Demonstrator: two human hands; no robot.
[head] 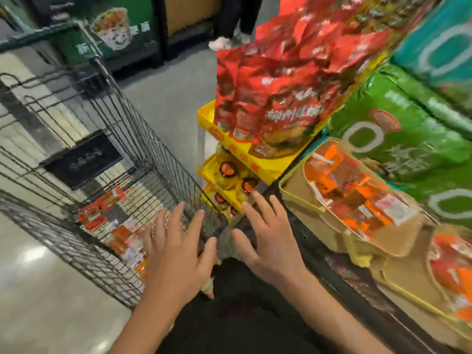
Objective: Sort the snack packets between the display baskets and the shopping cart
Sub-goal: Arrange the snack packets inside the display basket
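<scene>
Both hands empty, fingers spread: left hand (178,247) over the shopping cart (143,159) near corner, snack packets (122,238) just left of it, probably closest; right hand (268,237) nearer the display basket (301,200).

dark grey wire shopping cart (107,139) with black plaque (83,159) | red, orange and white snack packets in cart (115,226) | tan fabric display basket (332,226), yellow-green rim, orange-red packets (357,198) | yellow cardboard display tray (258,164), red print, red glossy bags (281,98) | green plastic-wrapped packs (398,139), white ring marks | teal packs (439,39) | pale grey floor (38,302)
</scene>
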